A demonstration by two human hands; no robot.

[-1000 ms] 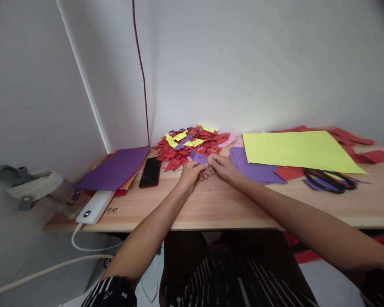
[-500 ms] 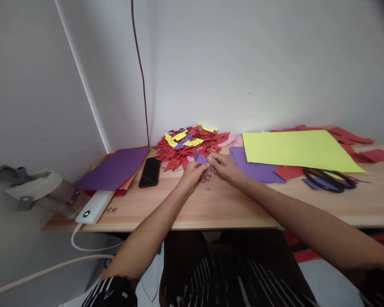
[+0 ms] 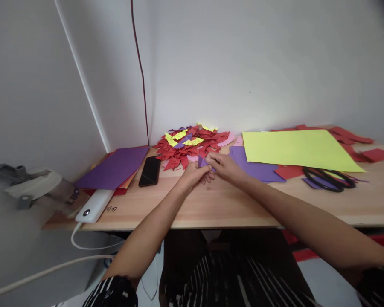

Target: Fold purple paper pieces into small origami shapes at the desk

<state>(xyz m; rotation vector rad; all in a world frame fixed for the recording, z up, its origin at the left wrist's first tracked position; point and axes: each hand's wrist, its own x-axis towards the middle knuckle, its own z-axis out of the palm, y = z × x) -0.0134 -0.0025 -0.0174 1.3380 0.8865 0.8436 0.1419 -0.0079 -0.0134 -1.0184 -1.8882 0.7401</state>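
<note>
The small purple paper (image 3: 201, 162) sits between the 2 hands, just above the tabletop (image 3: 211, 209) and just in front of the heap of folded paper (image 3: 174, 153), and the step in hand looks like shaping or creasing a fold. To do that well, the layers would best be lined up edge to edge before any pressure goes on, with 1 hand steadying the piece while the other presses from the middle of the fold outwards. With a piece this small, light fingertip pressure should serve better than a squeeze of the whole hand, which could crush the corners or set a stray crease; resting it on the bare wood would give a firmer backing for a sharp line

As for pose, the left hand (image 3: 196, 172) pinches the paper, its thumb laid along the near side and its fingers curled beneath. The right hand (image 3: 224, 164) comes in from the other side, thumb and forefinger closed on the paper near its far edge; the fingers hide exactly where the fold runs. Both forearms reach forward and converge, the wrists low over the wood and the hands touching or nearly so
</note>
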